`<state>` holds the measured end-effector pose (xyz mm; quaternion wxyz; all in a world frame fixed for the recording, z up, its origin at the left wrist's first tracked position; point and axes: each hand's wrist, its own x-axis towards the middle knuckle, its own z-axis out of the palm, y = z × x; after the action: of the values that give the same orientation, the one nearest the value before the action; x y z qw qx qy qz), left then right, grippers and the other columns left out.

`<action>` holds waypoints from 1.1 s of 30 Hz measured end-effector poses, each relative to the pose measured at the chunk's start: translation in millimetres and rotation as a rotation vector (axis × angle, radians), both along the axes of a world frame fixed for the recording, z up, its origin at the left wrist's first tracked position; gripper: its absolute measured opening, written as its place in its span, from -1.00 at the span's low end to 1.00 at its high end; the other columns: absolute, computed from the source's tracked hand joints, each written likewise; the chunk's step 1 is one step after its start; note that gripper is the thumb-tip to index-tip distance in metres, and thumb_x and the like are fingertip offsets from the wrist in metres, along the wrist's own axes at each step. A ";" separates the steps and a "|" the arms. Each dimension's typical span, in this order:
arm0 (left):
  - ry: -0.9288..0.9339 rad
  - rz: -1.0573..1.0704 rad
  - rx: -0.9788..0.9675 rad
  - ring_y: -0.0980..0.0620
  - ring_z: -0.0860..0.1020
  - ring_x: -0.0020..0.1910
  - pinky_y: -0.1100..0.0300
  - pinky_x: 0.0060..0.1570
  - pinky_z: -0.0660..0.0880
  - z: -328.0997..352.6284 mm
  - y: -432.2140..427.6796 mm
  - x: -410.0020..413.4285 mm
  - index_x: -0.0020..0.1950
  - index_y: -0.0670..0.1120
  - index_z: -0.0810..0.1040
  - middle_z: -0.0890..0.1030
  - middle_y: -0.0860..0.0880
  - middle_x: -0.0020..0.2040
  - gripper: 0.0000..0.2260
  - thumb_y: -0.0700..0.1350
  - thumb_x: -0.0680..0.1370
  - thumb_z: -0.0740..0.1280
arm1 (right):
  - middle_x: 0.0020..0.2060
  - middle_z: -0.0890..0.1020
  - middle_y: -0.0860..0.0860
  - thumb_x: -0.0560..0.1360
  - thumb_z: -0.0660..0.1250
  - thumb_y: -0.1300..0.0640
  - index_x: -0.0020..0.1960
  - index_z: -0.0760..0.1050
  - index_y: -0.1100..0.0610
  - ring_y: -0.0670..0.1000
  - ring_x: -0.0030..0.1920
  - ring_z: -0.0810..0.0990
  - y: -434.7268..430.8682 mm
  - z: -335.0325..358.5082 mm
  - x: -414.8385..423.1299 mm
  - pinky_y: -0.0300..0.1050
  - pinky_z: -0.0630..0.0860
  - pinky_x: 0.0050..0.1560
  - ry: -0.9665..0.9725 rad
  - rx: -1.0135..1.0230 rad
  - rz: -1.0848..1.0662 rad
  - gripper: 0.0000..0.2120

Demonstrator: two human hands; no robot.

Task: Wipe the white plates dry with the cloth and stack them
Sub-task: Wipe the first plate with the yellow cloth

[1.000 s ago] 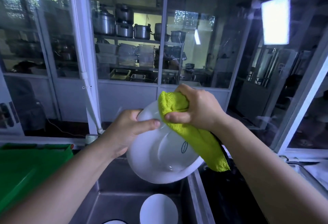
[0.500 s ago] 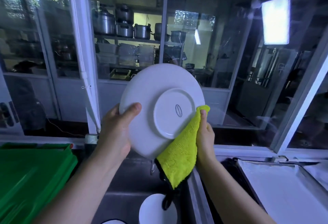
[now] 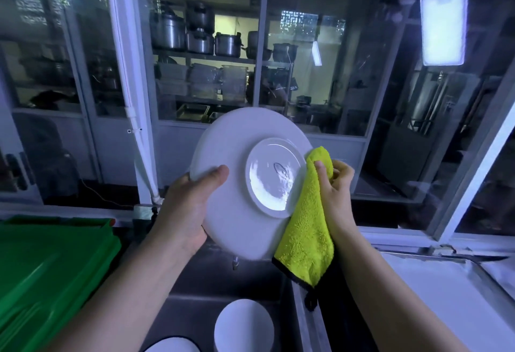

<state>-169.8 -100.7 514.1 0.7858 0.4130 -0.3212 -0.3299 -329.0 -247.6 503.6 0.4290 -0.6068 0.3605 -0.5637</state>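
A white plate [image 3: 234, 142] is held upright above the sink, its underside with the round foot ring and a maker's stamp facing me. My left hand [image 3: 189, 204] grips its left rim, thumb on the back. My right hand [image 3: 334, 184] pinches a yellow-green cloth [image 3: 306, 234] against the plate's right edge; the cloth hangs down past the plate's bottom. Down in the sink stands another white plate [image 3: 243, 323], and a curved white rim [image 3: 172, 346] shows at the bottom edge.
A steel sink [image 3: 195, 290] lies below my arms. Green crates [image 3: 47, 262] sit at the left. A metal tray with a white lining [image 3: 434, 296] is at the right. Glass partitions [image 3: 209, 53] with shelves of pots stand behind.
A second ago the plate's inside faced me with the cloth over its top rim. It has been flipped to show its underside, and the cloth now sits at its right edge.
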 end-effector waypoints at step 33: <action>0.251 0.185 -0.093 0.03 0.70 -0.14 0.18 -0.33 0.59 -34.2 -10.5 -31.4 -0.17 0.10 0.73 0.72 -0.02 -0.09 -0.90 -0.07 0.36 0.46 | 0.44 0.30 0.11 0.63 0.05 0.00 0.40 0.30 0.24 0.25 0.44 0.28 46.7 -101.8 -1.9 0.18 0.17 0.44 0.264 -1.013 0.060 -0.56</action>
<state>-201.2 -111.2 479.9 0.8650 0.3594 -0.1963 -0.2900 -330.9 -201.0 401.9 0.0483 -0.8142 0.0762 -0.5736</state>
